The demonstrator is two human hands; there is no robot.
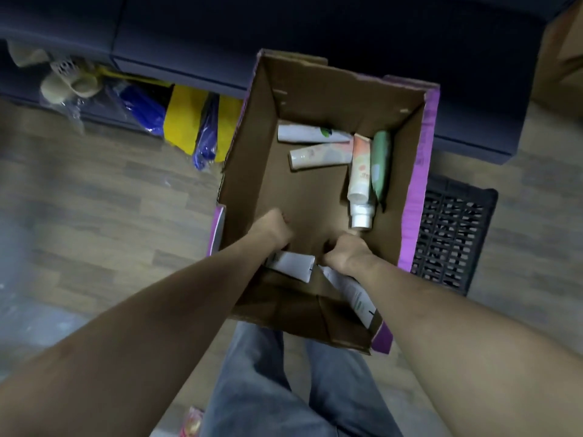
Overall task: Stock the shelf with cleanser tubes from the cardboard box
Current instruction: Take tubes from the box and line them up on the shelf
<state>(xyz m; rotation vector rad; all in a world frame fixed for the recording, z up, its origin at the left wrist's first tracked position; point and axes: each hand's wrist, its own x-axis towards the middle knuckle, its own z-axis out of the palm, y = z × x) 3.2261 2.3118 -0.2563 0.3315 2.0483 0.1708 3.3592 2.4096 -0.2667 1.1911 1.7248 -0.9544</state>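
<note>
Count: one cardboard box. Six cleanser tubes in all, four loose on the box bottom, one in each of my hands. One black crate alongside.

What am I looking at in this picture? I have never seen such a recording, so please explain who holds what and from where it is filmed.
No machine here: a person wears a camera on the head, looking down at their own bare arms. Both hands reach into an open cardboard box on the floor. The left hand grips a white tube; the right hand grips another white tube. Four more tubes lie on the box bottom, among them a green tube. A black crate stands beside the box.
</note>
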